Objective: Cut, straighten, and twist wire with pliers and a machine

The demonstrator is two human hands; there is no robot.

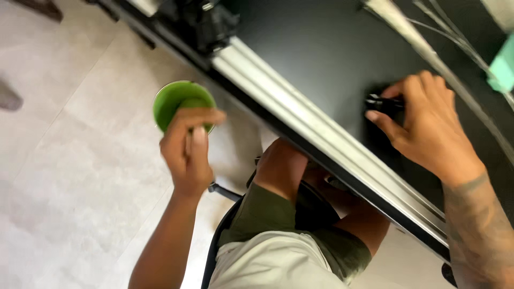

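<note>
My left hand (187, 147) is raised off the table's side and holds a small green cup (179, 101) by its rim, fingers curled around it, above the floor. My right hand (428, 126) rests on the black tabletop (321, 53), with thumb and fingers closed on a small black object (383, 103) with a shiny edge. What that object is stays unclear. My knee and olive shorts (267, 208) show below the table edge.
An aluminium rail (321, 136) runs along the table's front edge. A black clamp-like device (206, 24) sits at the rail's far end. Thin cables (455, 37) and a teal object (503, 67) lie at the right. Pale tiled floor (69, 160) is on the left.
</note>
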